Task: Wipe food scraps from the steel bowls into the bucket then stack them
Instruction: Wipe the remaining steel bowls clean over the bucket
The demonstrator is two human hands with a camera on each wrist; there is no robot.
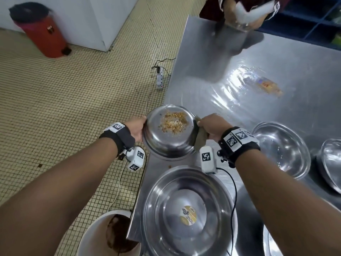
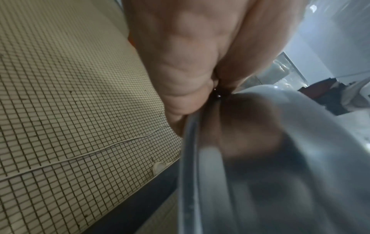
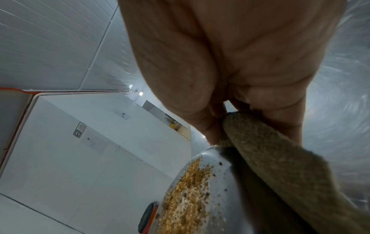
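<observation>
- left hand [image 1: 137,128] grips the soiled steel bowl's [image 1: 156,143] rim, tilted above the steel table [image 1: 221,71] edge; food scraps [image 1: 173,121] inside
- right hand [image 1: 212,126] clasps a brown cloth [image 1: 200,135] against the opposite rim
- white bucket [image 1: 88,237] on the floor below

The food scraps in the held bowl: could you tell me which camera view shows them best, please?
The head view: the food scraps lie in plain sight across the floor of the tilted steel bowl. The right wrist view shows them close but edge-on. The left wrist view shows only the bowl's rim and outside.

Left hand [image 2: 192,63] top centre, pinching steel bowl [image 2: 260,158] rim, lower right; tiled floor [image 2: 70,110] w/ cable [image 2: 80,156] left.
</observation>
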